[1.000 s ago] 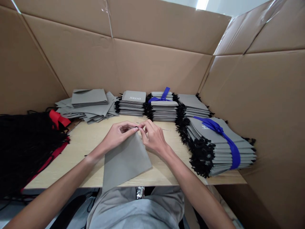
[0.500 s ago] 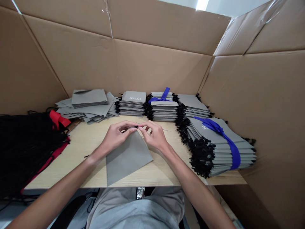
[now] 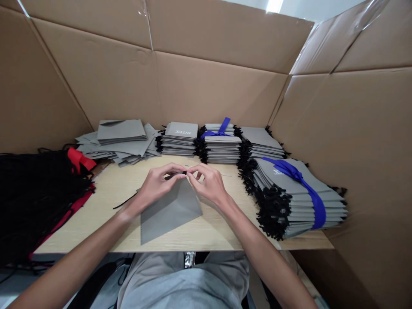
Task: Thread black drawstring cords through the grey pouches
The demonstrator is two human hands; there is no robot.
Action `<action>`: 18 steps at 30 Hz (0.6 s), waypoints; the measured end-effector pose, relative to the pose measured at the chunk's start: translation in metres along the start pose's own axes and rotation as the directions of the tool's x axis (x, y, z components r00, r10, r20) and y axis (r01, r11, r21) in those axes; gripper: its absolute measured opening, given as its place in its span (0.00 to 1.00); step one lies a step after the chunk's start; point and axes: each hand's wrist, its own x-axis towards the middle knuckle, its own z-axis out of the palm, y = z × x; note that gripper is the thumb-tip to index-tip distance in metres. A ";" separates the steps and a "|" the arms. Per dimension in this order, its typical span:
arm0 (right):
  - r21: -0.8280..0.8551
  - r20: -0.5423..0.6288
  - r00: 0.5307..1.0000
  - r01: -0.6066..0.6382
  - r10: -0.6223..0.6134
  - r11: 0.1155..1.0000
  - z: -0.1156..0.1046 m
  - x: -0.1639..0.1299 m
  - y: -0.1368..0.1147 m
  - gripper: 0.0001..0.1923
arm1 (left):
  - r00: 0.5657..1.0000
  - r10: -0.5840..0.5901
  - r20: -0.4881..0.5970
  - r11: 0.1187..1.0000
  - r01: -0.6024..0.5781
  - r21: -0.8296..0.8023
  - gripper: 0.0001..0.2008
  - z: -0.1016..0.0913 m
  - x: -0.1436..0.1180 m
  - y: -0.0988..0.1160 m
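Head view, two hands, left hand (image 3: 156, 183), right hand (image 3: 209, 185), one grey pouch (image 3: 170, 209) (pinched grip), one black cord (image 3: 126, 201)

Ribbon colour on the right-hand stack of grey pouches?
Blue ribbon around the grey pouch stack; clearest in the head view.

Pale wooden table (image 3: 212, 234), grey pouch (image 3: 170, 210), pouch stacks (image 3: 298, 199), black cords (image 3: 32, 193)

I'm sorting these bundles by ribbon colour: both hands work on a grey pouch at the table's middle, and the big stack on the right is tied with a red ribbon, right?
Not quite. The head view shows the ribbon on the right stack is blue, not red. The rest holds: the left hand and right hand both work on the grey pouch at the middle of the table.
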 end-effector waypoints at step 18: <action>-0.359 0.044 0.998 -0.034 0.053 0.933 0.013 -0.002 0.004 0.06 | 0.990 -0.104 0.093 0.986 0.115 -0.123 0.15 0.001 0.006 0.009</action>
